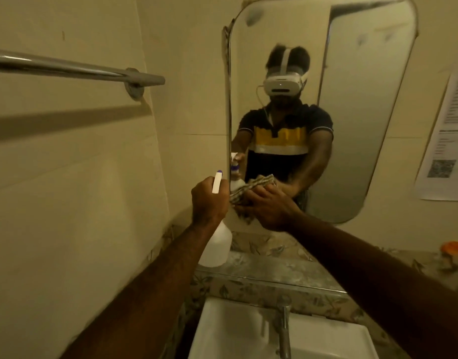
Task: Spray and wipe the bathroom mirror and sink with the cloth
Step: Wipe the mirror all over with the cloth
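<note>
**Two hands raised to a bathroom mirror, one with a spray bottle, one with a cloth**

A small bathroom with cream tiled walls, seen from a person's head looking forward and down. Straight ahead hangs a tall mirror [352,99] with rounded corners; its glass looks hazy, with a few dark smudges near the top. It reflects the person in a dark shirt with a yellow band.

The left hand [209,200] is wrapped around the neck of a white spray bottle [217,247], fingers curled tight about it, the white nozzle with its purple tip poking up above the knuckles, just left of the mirror's lower edge. The right hand [269,208] presses a patterned cloth [242,195] against the lower left of the glass, fingers closed over the bundle (how the fingertips lie underneath cannot be told). The two hands are almost touching.

Below the mirror runs a narrow ledge [274,270] backed by leaf-patterned tiles, with an orange-lidded container [453,251] at its far right. Nearest the viewer sits a white sink [235,330] with a metal tap [283,330] at its back edge. On the left wall is a chrome towel rail [67,67]. To the right of the mirror a printed paper notice [445,141] is stuck to the wall.
</note>
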A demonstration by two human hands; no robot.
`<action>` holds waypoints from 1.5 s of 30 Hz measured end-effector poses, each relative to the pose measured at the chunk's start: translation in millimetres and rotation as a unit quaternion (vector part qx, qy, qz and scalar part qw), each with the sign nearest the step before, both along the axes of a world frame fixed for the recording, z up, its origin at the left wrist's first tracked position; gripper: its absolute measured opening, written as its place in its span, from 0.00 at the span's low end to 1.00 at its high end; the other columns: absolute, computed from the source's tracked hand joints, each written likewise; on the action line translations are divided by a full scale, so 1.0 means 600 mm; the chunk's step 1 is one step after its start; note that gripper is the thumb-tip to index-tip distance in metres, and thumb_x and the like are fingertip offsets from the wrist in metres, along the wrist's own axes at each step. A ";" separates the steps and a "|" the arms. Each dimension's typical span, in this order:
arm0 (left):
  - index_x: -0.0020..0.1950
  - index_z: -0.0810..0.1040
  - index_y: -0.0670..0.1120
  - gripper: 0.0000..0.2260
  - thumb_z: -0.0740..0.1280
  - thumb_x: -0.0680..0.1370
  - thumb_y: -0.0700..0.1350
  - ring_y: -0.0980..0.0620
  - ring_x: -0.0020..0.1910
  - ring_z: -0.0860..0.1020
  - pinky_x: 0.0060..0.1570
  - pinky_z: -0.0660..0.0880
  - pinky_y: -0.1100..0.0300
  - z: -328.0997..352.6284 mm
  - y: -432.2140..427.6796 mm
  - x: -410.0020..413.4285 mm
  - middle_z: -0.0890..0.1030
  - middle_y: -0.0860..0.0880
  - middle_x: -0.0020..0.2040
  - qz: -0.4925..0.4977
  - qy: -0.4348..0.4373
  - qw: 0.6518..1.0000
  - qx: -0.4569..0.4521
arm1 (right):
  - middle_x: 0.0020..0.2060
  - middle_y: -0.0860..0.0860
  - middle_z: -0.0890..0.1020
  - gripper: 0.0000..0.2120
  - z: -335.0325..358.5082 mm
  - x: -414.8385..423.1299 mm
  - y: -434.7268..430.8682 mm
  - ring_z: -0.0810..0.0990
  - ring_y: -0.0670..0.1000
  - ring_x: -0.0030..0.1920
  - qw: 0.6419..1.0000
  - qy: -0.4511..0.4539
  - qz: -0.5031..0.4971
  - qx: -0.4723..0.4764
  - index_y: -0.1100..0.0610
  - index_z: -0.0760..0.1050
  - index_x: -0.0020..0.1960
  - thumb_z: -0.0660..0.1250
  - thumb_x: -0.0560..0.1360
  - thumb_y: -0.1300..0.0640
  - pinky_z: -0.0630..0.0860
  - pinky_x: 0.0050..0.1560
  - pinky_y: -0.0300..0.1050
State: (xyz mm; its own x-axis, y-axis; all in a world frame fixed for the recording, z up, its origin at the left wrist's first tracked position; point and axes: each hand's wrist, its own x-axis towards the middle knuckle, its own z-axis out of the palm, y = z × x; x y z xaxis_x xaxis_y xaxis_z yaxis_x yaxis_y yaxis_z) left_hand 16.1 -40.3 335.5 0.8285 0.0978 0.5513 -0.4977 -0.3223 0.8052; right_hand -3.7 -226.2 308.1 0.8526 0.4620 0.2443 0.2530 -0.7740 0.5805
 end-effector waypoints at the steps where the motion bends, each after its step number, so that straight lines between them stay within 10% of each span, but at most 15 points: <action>1: 0.39 0.79 0.43 0.14 0.63 0.78 0.51 0.47 0.29 0.79 0.29 0.80 0.47 -0.003 -0.005 -0.001 0.80 0.46 0.32 -0.004 0.005 1.000 -0.002 | 0.73 0.52 0.69 0.30 0.030 0.000 -0.006 0.70 0.59 0.69 1.000 -0.026 0.008 -0.007 0.37 0.63 0.77 0.65 0.77 0.43 0.67 0.66 0.60; 9: 0.49 0.82 0.40 0.09 0.65 0.80 0.44 0.57 0.34 0.78 0.35 0.73 0.69 0.036 -0.064 -0.014 0.82 0.49 0.39 -0.029 -0.043 0.999 -0.010 | 0.72 0.60 0.66 0.31 0.315 0.023 -0.041 0.65 0.66 0.70 0.930 -0.305 -0.061 0.197 0.38 0.57 0.80 0.62 0.78 0.42 0.63 0.69 0.65; 19: 0.38 0.77 0.48 0.11 0.65 0.79 0.49 0.48 0.29 0.81 0.29 0.81 0.46 -0.036 -0.091 -0.033 0.80 0.49 0.31 -0.048 0.018 0.999 -0.007 | 0.74 0.49 0.67 0.26 -0.045 -0.082 -0.126 0.67 0.59 0.72 0.996 0.036 -0.073 0.029 0.32 0.65 0.75 0.64 0.78 0.44 0.64 0.68 0.61; 23: 0.42 0.79 0.48 0.09 0.65 0.80 0.48 0.50 0.32 0.81 0.32 0.81 0.52 -0.016 -0.109 -0.046 0.78 0.53 0.31 -0.061 0.003 0.998 -0.009 | 0.79 0.52 0.57 0.33 0.109 -0.071 -0.142 0.55 0.66 0.78 0.988 -0.096 -0.076 0.090 0.32 0.55 0.78 0.66 0.77 0.43 0.55 0.73 0.70; 29: 0.50 0.80 0.48 0.06 0.65 0.80 0.48 0.49 0.38 0.82 0.38 0.83 0.47 0.032 -0.149 -0.047 0.77 0.59 0.35 -0.089 0.006 0.995 -0.052 | 0.71 0.58 0.67 0.28 0.320 -0.041 -0.126 0.65 0.65 0.70 0.923 -0.300 -0.087 0.225 0.35 0.61 0.77 0.58 0.78 0.43 0.63 0.69 0.64; 39: 0.47 0.82 0.47 0.10 0.65 0.78 0.51 0.48 0.36 0.82 0.36 0.82 0.50 -0.028 -0.166 -0.044 0.80 0.53 0.34 -0.105 0.103 0.989 -0.035 | 0.63 0.52 0.76 0.16 -0.100 -0.109 -0.173 0.72 0.63 0.66 0.983 -0.062 -0.032 0.172 0.43 0.84 0.56 0.61 0.74 0.46 0.72 0.59 0.71; 45: 0.51 0.80 0.48 0.11 0.64 0.78 0.53 0.49 0.37 0.83 0.35 0.83 0.46 0.011 -0.208 -0.046 0.83 0.49 0.41 -0.118 0.090 0.988 -0.032 | 0.66 0.55 0.76 0.17 0.162 -0.074 -0.270 0.74 0.61 0.65 0.918 -0.335 -0.018 0.211 0.38 0.75 0.70 0.64 0.82 0.43 0.68 0.66 0.59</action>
State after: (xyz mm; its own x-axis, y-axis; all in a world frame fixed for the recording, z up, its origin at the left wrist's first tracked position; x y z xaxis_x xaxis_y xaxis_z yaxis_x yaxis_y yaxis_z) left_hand -11.7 -165.2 342.0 0.9162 -0.0797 0.3926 -0.4005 -0.1602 0.9022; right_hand -48.1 -388.3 405.3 0.4586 0.1796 0.8703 -0.0820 -0.9666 0.2428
